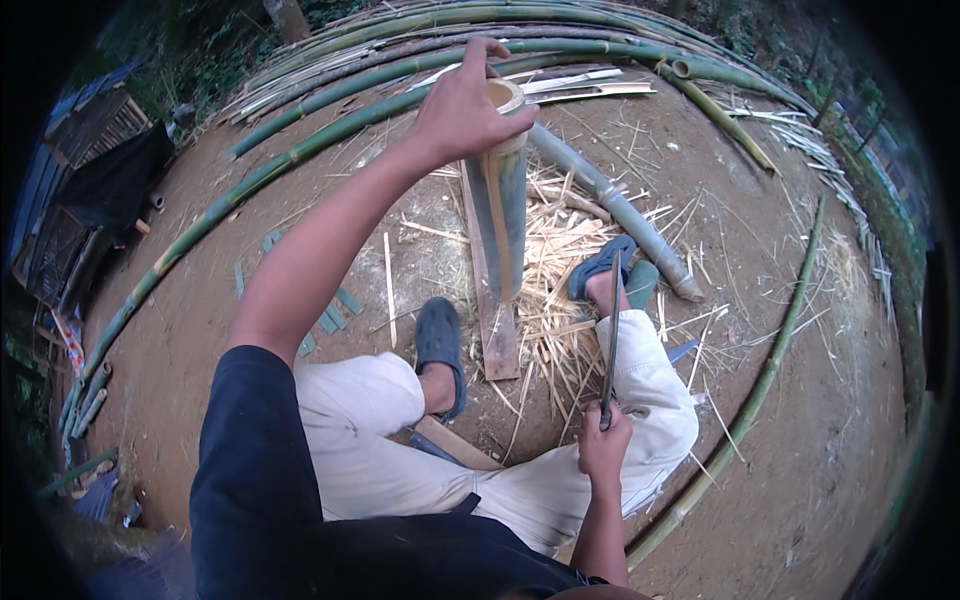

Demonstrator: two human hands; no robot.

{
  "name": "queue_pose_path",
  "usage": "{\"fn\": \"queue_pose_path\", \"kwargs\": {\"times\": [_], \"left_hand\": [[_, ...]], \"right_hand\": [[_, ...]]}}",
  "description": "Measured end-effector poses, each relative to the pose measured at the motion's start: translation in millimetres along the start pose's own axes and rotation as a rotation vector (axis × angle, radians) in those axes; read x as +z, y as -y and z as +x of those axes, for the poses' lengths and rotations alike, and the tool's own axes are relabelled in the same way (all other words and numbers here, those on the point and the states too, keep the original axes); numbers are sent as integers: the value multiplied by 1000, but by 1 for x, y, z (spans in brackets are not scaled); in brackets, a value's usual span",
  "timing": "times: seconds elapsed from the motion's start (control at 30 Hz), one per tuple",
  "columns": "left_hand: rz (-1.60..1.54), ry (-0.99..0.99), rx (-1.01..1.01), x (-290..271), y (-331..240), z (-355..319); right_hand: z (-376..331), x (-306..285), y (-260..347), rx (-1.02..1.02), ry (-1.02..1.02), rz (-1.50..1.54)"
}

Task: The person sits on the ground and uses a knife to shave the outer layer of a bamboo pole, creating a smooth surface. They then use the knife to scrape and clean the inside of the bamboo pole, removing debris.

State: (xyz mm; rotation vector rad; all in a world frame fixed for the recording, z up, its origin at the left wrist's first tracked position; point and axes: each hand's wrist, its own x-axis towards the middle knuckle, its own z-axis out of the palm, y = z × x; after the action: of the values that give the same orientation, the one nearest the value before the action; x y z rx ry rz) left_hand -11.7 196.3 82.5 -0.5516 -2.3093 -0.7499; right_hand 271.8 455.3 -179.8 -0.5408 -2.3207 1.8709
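A thick bamboo section [497, 225] stands upright on a wooden plank [503, 352], its pale hollow end facing up. My left hand [462, 112] grips its top rim, thumb on the near right side and fingers on the far side. In my right hand [604, 443], resting by my right knee, is the handle of a long-bladed machete [613, 330]. The dark blade points up and away from me, apart from the bamboo section. Split bamboo slivers [560, 330] lie heaped to the right of the plank, between my feet.
A grey-green bamboo pole [610, 195] lies beyond the slivers, near my right clog [600, 265]. Long green poles [230, 200] curve along the left and back, and a thinner pole [775, 385] lies at right. A dark-covered shelter [100, 190] stands far left.
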Motion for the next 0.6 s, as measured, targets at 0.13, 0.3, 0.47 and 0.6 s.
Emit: {"fn": "queue_pose_path", "kwargs": {"times": [0.13, 0.3, 0.47, 0.6], "left_hand": [[6, 126, 14, 36, 25, 9], [-55, 31, -22, 65, 56, -6], [-338, 67, -263, 68, 61, -23], [-545, 38, -236, 61, 60, -51]], "right_hand": [[-8, 0, 31, 59, -30, -66], [17, 14, 97, -170, -44, -101], [42, 38, 182, -460, -39, -41], [60, 64, 222, -688, -95, -189]]}}
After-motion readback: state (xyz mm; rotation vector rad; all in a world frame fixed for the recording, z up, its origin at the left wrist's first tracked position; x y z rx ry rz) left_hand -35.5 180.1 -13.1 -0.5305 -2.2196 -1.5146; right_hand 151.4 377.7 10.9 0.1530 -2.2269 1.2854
